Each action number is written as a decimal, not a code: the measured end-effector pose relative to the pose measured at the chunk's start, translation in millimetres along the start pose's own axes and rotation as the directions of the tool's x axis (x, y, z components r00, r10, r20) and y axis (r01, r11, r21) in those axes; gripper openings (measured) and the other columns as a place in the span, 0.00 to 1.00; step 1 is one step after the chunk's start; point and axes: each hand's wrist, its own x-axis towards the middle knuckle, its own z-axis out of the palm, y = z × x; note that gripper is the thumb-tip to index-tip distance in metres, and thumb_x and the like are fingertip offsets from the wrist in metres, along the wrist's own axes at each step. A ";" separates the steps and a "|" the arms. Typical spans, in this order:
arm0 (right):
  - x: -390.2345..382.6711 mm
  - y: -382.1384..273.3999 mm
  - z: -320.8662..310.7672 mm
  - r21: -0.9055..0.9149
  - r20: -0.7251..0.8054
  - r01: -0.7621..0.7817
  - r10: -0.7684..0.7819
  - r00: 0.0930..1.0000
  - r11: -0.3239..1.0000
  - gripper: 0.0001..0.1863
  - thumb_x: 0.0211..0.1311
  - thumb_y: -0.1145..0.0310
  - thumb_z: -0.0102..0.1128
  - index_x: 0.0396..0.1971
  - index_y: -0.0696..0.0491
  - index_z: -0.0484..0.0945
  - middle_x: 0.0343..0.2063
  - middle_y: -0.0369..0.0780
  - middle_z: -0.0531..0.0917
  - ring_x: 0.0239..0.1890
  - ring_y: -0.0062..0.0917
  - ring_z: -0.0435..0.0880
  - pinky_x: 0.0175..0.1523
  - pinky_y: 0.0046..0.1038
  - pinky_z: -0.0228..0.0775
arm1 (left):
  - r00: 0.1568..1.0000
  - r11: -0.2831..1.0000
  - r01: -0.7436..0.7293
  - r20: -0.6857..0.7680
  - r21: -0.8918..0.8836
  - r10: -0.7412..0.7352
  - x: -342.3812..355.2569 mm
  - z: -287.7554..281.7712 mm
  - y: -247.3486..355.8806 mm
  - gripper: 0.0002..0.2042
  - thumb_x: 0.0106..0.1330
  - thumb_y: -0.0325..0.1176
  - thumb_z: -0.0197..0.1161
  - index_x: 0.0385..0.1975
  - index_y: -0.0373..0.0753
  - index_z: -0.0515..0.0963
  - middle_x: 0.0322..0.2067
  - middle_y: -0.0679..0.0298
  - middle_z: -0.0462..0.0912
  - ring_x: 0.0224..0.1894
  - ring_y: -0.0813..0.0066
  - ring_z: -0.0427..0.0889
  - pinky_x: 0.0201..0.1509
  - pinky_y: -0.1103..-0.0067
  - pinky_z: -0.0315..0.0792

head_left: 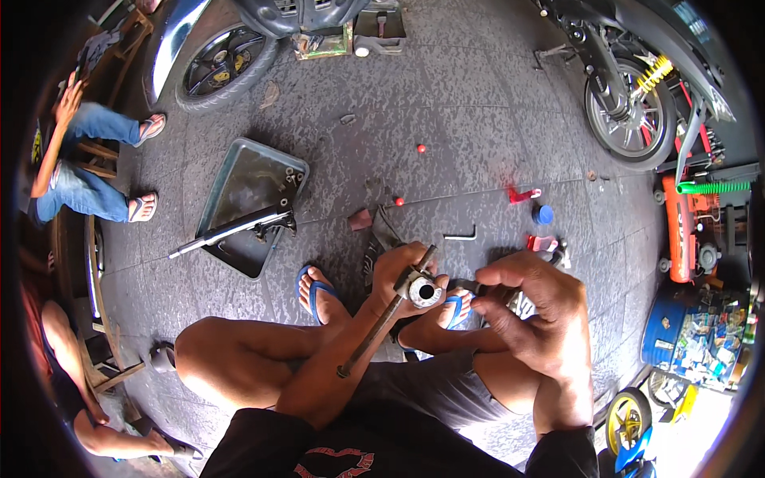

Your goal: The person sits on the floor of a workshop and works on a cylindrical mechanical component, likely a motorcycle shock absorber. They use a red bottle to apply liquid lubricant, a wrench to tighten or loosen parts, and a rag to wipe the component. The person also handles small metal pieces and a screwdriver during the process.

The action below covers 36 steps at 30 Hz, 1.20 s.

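My left hand (pixel 396 273) is wrapped round a metal tube with a silver round end (pixel 422 291), its dark bore turned up toward me. A long thin metal rod (pixel 373 337) runs crosswise by that end and slants down over my left forearm. Just to the right, my right hand (pixel 546 319) has its thumb and index finger curled together. A small dark piece (pixel 464 284) shows at their tips; I cannot make out what it is. On the floor beyond my hands lies an L-shaped hex key (pixel 461 236).
A tray (pixel 209 209) at left holds a fork leg (pixel 231 229) and small metal parts. Red balls (pixel 421 148), a blue cap (pixel 543 214) and a red piece (pixel 522 194) lie on the floor. Motorcycles (pixel 629 111) stand farther off. Two people sit at left. An orange jack (pixel 680 231) stands right.
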 end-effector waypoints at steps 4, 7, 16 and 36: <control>-2.2 7.5 14.7 -0.015 0.069 0.022 -0.021 0.997 1.000 0.16 0.53 0.73 0.73 0.42 0.56 0.80 0.32 0.43 0.84 0.31 0.34 0.87 0.33 0.31 0.79 | 0.997 0.995 0.073 0.042 -0.062 -0.070 6.5 0.2 3.6 0.16 0.51 0.35 0.76 0.30 0.41 0.73 0.23 0.64 0.76 0.22 0.67 0.78 0.25 0.75 0.71; 2.0 8.2 18.7 -0.130 0.117 0.077 -0.062 0.991 0.988 0.18 0.51 0.71 0.75 0.42 0.55 0.80 0.32 0.42 0.83 0.30 0.35 0.86 0.32 0.33 0.78 | 0.997 0.998 0.043 0.063 -0.053 -0.039 13.4 -1.4 5.6 0.15 0.50 0.36 0.76 0.27 0.41 0.74 0.23 0.64 0.76 0.22 0.65 0.78 0.25 0.74 0.70; 15.0 57.7 11.8 0.172 -0.079 -0.289 0.306 0.949 0.942 0.13 0.60 0.69 0.71 0.41 0.60 0.81 0.29 0.39 0.83 0.28 0.18 0.82 0.32 0.22 0.74 | 0.997 0.994 0.081 0.003 0.068 -0.081 2.6 1.1 -3.0 0.16 0.50 0.31 0.75 0.32 0.40 0.72 0.22 0.65 0.76 0.21 0.68 0.78 0.25 0.75 0.71; -24.7 404.8 175.6 0.833 0.072 -0.550 0.976 0.203 0.053 0.11 0.61 0.66 0.61 0.24 0.57 0.78 0.16 0.40 0.80 0.13 0.26 0.79 0.20 0.29 0.75 | 0.979 0.978 0.176 -0.079 -0.116 -0.186 19.2 -5.9 -13.2 0.15 0.52 0.30 0.75 0.35 0.38 0.75 0.24 0.66 0.79 0.24 0.80 0.79 0.29 0.81 0.73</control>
